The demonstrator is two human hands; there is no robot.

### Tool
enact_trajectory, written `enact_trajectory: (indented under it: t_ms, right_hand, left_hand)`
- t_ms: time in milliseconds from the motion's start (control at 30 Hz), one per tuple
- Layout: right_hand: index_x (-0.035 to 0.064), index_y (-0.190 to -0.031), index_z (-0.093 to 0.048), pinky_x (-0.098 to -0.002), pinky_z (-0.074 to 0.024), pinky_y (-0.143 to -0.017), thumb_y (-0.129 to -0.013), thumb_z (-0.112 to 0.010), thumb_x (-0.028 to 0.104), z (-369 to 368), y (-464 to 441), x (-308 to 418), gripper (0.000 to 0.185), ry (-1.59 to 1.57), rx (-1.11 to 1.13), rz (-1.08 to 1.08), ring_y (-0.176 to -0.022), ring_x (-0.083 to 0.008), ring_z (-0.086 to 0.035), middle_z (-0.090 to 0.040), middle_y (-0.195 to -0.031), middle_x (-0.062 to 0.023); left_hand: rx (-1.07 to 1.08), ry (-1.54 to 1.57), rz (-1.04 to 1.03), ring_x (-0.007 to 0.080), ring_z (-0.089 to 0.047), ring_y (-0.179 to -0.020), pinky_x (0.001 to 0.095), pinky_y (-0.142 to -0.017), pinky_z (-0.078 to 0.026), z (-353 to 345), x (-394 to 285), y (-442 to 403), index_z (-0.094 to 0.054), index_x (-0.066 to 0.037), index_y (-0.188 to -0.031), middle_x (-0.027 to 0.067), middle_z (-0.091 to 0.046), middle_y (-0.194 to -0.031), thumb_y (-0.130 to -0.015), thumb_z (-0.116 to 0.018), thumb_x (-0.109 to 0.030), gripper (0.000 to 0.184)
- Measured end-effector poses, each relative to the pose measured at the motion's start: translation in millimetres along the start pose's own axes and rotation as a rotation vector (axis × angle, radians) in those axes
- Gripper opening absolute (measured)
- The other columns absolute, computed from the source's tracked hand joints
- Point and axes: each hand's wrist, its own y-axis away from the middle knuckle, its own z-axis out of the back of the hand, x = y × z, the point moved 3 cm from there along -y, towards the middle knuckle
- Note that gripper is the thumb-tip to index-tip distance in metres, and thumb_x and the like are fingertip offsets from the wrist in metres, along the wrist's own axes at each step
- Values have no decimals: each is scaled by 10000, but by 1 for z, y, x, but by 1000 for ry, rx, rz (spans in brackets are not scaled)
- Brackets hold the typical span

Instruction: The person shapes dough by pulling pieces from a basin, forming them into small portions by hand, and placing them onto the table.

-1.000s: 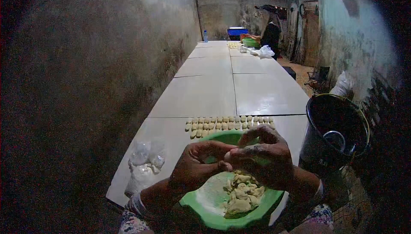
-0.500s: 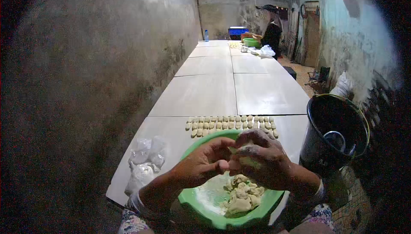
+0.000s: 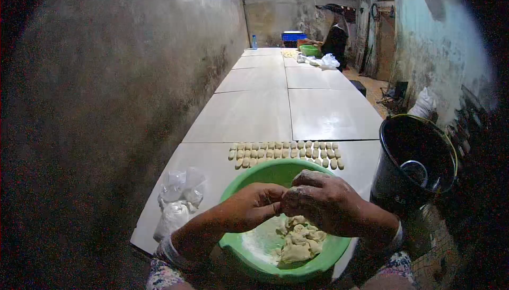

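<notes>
Head view showed my left hand [image 3: 252, 205] and right hand [image 3: 328, 203] together, fingers meeting above the green basin [image 3: 248, 173]; whether they pinched anything, I couldn't tell. A light, even touch seemed best, kept over the basin so loose bits would drop inside. Below, pale, soft-looking dough [image 3: 299, 245] lay heaped in folded, uneven lumps beside white powder [image 3: 258, 243]; small oval pieces [image 3: 278, 153] sat in rows beyond the rim.

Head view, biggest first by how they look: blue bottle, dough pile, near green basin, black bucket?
Largest to smallest:
1. near green basin
2. black bucket
3. dough pile
4. blue bottle
</notes>
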Motion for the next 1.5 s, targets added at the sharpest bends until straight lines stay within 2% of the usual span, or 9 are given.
enact_trajectory:
  t_ms: [367, 567, 733, 800, 867, 900, 1267, 1300, 1500]
  right_hand:
    - [101, -1202, -469, -465, -385, -885, -757, -681, 295, 15, -1, 15, 530, 5, -260, 100, -1093, -369, -473, -488, -1169, -167]
    - [71, -1304, -387, -481, -225, -1045, -893, -341, 566, -16, -8, 4, 645, -169, -423, 3, -1266, -381, -317, -336, -1354, -206]
    - [80, -1281, -434, -480, -212, -1044, -894, -225, 613, -50, 2, 36, 691, -235, -435, -60, -1263, -367, -345, -403, -1340, -169]
    - [7, -1259, -433, -456, -243, -1046, -880, -154, 656, -71, 9, 46, 801, -215, -412, -54, -1268, -340, -335, -423, -1298, -198]
    - [13, -1242, -456, -456, -257, -1037, -887, -155, 646, -84, 20, 45, 786, -186, -364, -106, -1254, -345, -356, -438, -1283, -200]
    - [19, -1226, -480, -456, -271, -1028, -894, -156, 637, -88, 25, 44, 772, -158, -313, -152, -1240, -350, -377, -453, -1269, -202]
    - [47, -1206, -489, -396, -372, -973, -948, -414, 318, -77, 63, 62, 382, -318, 115, -388, -1148, -334, -473, -488, -1215, -196]
    - [37, -1241, -446, -414, -321, -1012, -950, -388, 372, -74, 56, 61, 448, -251, -44, -202, -1199, -352, -421, -441, -1267, -216]
    - [45, -1292, -390, -468, -227, -1053, -931, -279, 527, -58, 34, 83, 613, -255, -368, -160, -1260, -389, -332, -362, -1341, -218]
  left_hand:
    - [-120, -84, -128, 188, -578, -925, 307, -836, -448, -7, 2, -4, -574, -4, -1096, 124, -617, -990, -925, -533, -195, 259]
    - [-112, -578, -435, 298, -559, -930, 379, -843, -436, -59, -3, 19, -558, 4, -1069, 187, -572, -990, -967, -404, -228, 297]
    - [-21, -295, -350, 320, -525, -1053, 384, -915, -403, -98, 28, 64, -537, 18, -1116, 240, -542, -1108, -989, -259, -378, 500]
    - [95, -46, 78, 328, -555, -960, 384, -861, -421, -105, 47, 71, -549, 26, -1071, 244, -565, -1008, -982, -265, -402, 521]
    - [6, -305, 428, 336, -570, -844, 397, -789, -432, -94, 43, 80, -562, 21, -1004, 227, -582, -901, -972, -302, -398, 494]
    - [-235, -357, -27, 329, -573, -773, 410, -733, -435, -91, 32, 86, -577, 11, -920, 208, -588, -824, -960, -332, -383, 466]
    - [25, -25, 248, 298, -587, -869, 371, -830, -443, -96, 15, 117, -561, 7, -969, 170, -600, -927, -925, -429, -313, 349]
    - [-49, -341, -121, 267, -583, -883, 362, -837, -440, -97, 5, 116, -555, 5, -993, 155, -596, -957, -919, -438, -325, 358]
    - [-204, -3, 11, 282, -541, -842, 357, -777, -423, -115, -1, 101, -557, 31, -928, 177, -560, -867, -930, -342, -241, 347]
